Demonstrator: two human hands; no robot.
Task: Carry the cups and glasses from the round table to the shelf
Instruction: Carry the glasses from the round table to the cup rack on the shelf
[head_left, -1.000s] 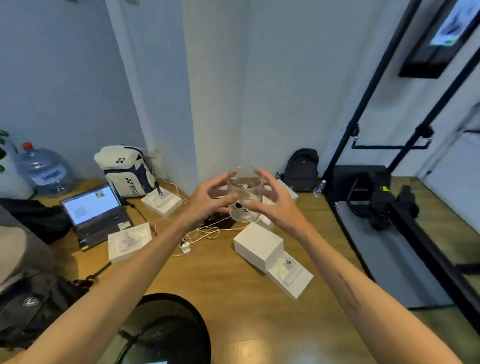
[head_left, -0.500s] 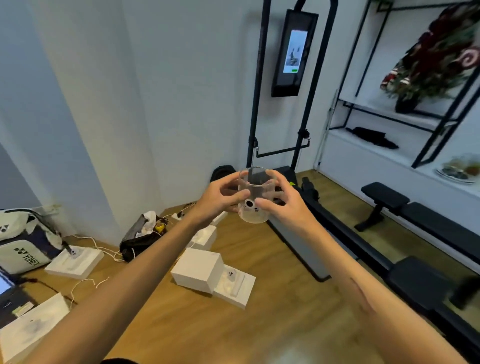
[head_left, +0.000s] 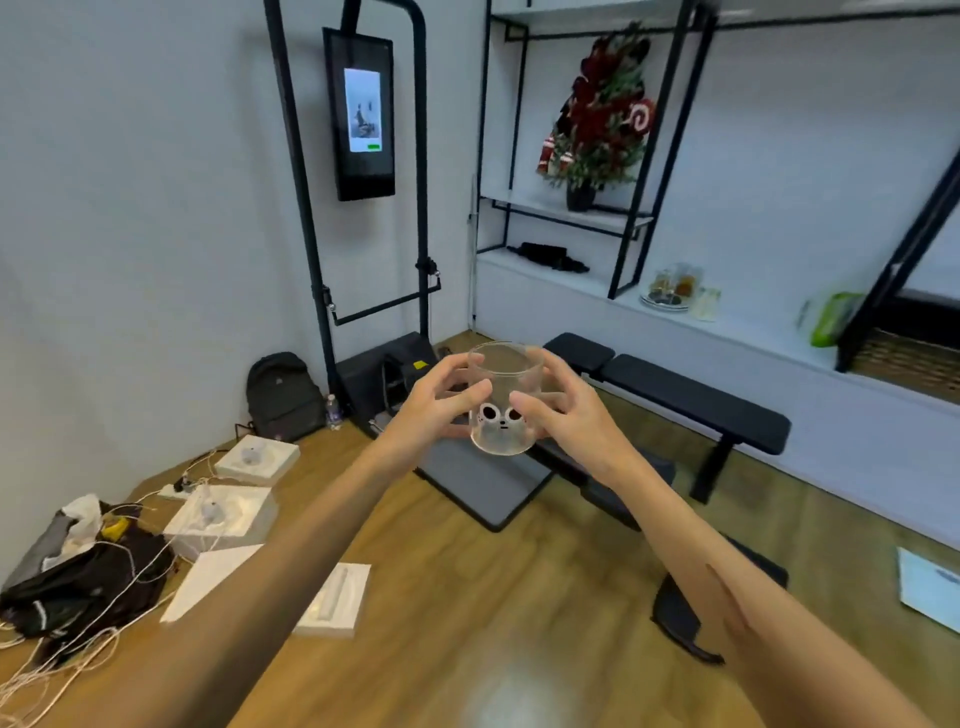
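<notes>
A clear glass (head_left: 503, 387) with a small printed face hangs upright in front of me at chest height. My left hand (head_left: 440, 405) grips its left side and my right hand (head_left: 563, 415) grips its right side, fingers curled around the wall. The white shelf (head_left: 753, 332) with black metal uprights runs along the right wall, beyond the glass. On it stand a plate with glasses (head_left: 672, 291) and a small clear cup (head_left: 707, 304). The round table is out of view.
A black workout bench (head_left: 691, 400) stands between me and the shelf. A black frame with a screen (head_left: 363, 111) and a grey floor mat (head_left: 483, 488) lie ahead. White boxes (head_left: 223, 517), cables and bags (head_left: 78, 571) cover the floor at left. A flower arrangement (head_left: 602, 114) sits on an upper shelf.
My view has swung right from the laptop corner to the shelf wall. Both hands keep the same hold on the glass, which stays centred in front of me.
</notes>
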